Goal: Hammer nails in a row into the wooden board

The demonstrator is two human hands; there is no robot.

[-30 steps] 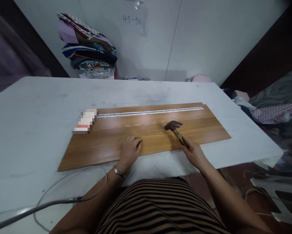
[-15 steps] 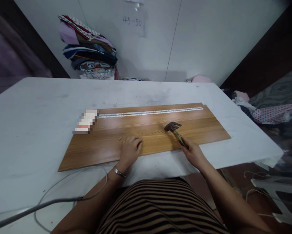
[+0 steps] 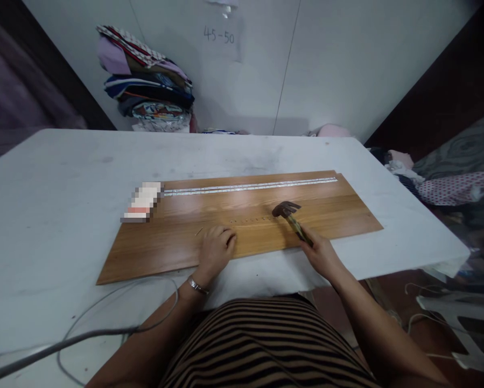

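A flat brown board [image 3: 326, 210] lies lengthwise on a white tabletop [image 3: 64, 188], all its edges inside the table's edges. White surface stretches widely to the left and behind, with a narrower band in front, towards the person, and more to the right. A grey cable [image 3: 104, 331] loops at the lower left, crossing the left forearm in this view. Along the board's far side run two pale strips [image 3: 250, 187], a blurred white rectangular object [image 3: 142, 202] at their left end.

The right hand [image 3: 320, 253] has its grip wrapped round the handle of a claw hammer [image 3: 287, 210], whose head is over the middle of the board; whether it touches the wood cannot be told. Just left of the head is a row of small nails [image 3: 250, 220]. The left hand [image 3: 216, 248] rests at the board's near edge, fingers curled inward; whether its grip pinches anything is hidden.

Compared with half a second ago, both hands, the hammer and the board are practically unchanged.
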